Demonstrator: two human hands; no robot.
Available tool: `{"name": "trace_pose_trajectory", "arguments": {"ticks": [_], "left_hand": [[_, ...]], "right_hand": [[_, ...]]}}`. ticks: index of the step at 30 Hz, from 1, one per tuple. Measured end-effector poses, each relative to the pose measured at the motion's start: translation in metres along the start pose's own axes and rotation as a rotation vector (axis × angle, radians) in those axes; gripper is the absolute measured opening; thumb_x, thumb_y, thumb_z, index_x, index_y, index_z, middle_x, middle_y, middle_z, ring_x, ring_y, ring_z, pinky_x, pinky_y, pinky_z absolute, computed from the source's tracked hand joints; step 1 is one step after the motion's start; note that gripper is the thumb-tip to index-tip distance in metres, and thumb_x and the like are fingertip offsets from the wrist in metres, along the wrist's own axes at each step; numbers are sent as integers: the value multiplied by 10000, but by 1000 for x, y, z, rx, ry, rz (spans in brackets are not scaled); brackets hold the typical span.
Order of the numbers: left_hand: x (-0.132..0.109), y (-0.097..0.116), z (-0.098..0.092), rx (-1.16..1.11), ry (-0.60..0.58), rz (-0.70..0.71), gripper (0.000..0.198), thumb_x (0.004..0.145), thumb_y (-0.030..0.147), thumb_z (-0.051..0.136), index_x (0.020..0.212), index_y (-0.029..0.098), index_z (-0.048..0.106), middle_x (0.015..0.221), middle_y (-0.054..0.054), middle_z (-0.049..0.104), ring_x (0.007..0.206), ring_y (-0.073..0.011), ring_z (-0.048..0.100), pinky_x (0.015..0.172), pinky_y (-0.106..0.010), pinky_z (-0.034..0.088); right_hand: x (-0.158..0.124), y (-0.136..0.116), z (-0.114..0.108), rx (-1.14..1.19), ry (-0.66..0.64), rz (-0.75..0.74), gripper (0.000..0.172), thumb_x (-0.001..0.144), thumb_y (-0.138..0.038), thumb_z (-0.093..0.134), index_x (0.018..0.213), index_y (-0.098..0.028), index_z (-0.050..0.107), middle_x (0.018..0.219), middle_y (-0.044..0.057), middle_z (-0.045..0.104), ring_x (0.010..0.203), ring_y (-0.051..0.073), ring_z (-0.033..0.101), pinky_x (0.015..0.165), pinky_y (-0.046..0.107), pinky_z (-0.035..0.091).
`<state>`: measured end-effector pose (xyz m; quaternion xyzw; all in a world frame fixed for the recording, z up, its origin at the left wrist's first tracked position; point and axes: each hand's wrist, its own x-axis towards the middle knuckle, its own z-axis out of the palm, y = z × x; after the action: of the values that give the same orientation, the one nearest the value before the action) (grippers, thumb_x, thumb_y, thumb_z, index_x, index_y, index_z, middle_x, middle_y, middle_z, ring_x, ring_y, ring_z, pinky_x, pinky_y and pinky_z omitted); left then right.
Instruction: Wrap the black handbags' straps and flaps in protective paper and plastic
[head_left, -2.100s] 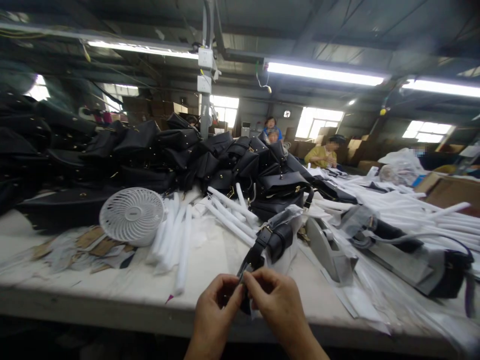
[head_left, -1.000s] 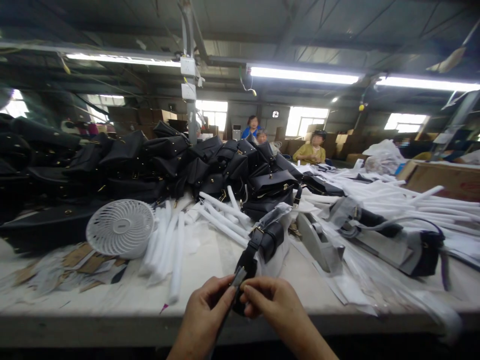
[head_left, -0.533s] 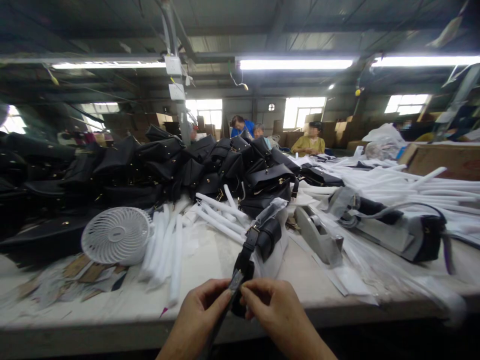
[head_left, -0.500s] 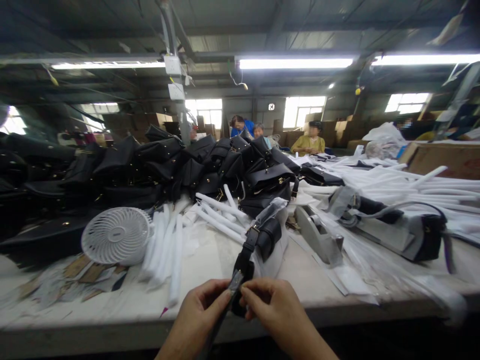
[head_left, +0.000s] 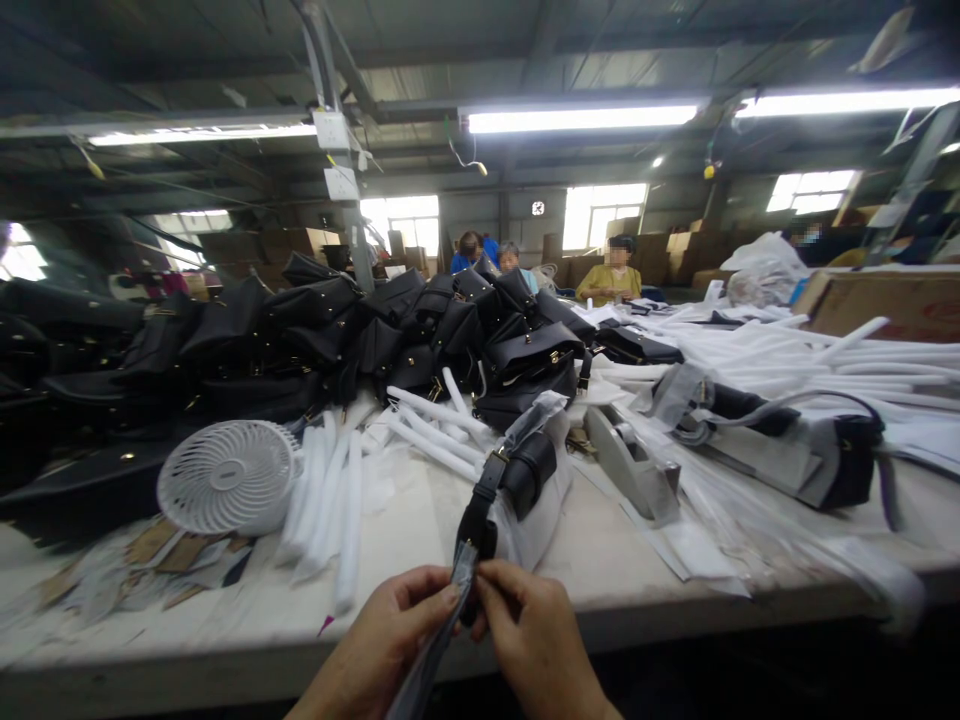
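A black bag (head_left: 529,474), partly in clear plastic, lies at the table's front edge with its buckled black strap (head_left: 480,505) running toward me. My left hand (head_left: 397,630) pinches the strap, where a grey plastic wrap (head_left: 463,575) covers it. Right beside it, my right hand (head_left: 529,635) has thumb and fingertips closed at the strap's other side. The fingertips of both hands nearly meet. The strap's wrapped lower part hangs below my left hand, past the table edge.
A white fan (head_left: 229,478) and white foam tubes (head_left: 349,525) are on the left. Black bags (head_left: 262,330) are piled behind. A tape dispenser (head_left: 630,470) and another wrapped bag (head_left: 795,450) lie to the right. People sit across the table, one in a yellow top (head_left: 611,281).
The view has shifted slightly. Both hands remain at the strap, and more of its grey-wrapped lower part shows beneath my left hand.
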<state>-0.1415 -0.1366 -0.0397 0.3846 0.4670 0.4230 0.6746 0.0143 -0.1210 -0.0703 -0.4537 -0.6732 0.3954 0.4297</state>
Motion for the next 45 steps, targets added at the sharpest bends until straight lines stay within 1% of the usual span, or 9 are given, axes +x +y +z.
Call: {"name": "trace_pose_trajectory", "arguments": {"ticks": [9,14,18,26,31,34,38,42,45], "left_hand": [[2,2,-8,78,2,7,363,700,418,805,936,147,757,702,3,626,646,-108,487,624,-212,365],[2,-1,-12,46,-47,-64,375,682,423,821,901,127,750,724,-23,659,624,-98,484,604,-206,351],[5,-2,-14,60,-93,-76,359,705,434,800,859,116,738,767,-59,688,657,-112,510,620,-213,352],[10,2,-16,99,-111,-120,343,689,432,805,800,117,726,696,-25,649,605,-98,489,573,-208,338],[6,4,-13,54,-68,-151,318,660,412,824,744,133,699,614,9,600,571,-92,485,558,-203,328],[6,5,-12,55,-60,-153,326,647,417,827,710,130,685,594,7,597,543,-89,472,546,-205,313],[6,3,-9,59,-53,-175,342,613,432,839,693,138,683,559,13,590,517,-95,460,544,-217,298],[3,3,-5,63,-53,-136,350,613,449,829,699,140,690,577,13,598,558,-110,474,578,-230,315],[0,1,-3,75,-13,-75,371,635,476,804,743,136,699,637,-1,625,629,-135,513,623,-246,344]], "right_hand": [[2,-11,-8,-24,-33,36,245,903,-256,536,753,-206,723,615,22,707,552,170,681,531,226,466],[4,-3,-5,208,-122,291,363,872,-440,576,668,-153,664,580,59,700,443,169,655,410,210,424],[4,0,-1,297,-113,310,353,861,-432,586,662,-143,626,573,56,694,422,149,647,400,185,412],[5,-5,0,84,-85,231,336,909,-336,517,643,-165,634,596,58,706,447,170,666,390,203,414],[6,-8,-2,-222,-33,90,357,919,-275,498,622,-181,673,571,67,704,460,167,639,440,247,382],[9,-9,-4,-418,-5,10,353,908,-247,499,631,-189,710,641,107,739,557,208,682,491,285,380],[14,-7,-4,-607,-40,29,318,864,-261,535,641,-198,753,706,152,759,646,262,723,503,309,368],[20,-4,-4,-629,-62,40,305,851,-274,555,643,-202,766,697,146,762,637,250,721,474,287,347],[18,-6,-16,-560,-145,1,321,863,-268,578,597,-202,745,600,97,735,543,200,678,454,258,335]]}}
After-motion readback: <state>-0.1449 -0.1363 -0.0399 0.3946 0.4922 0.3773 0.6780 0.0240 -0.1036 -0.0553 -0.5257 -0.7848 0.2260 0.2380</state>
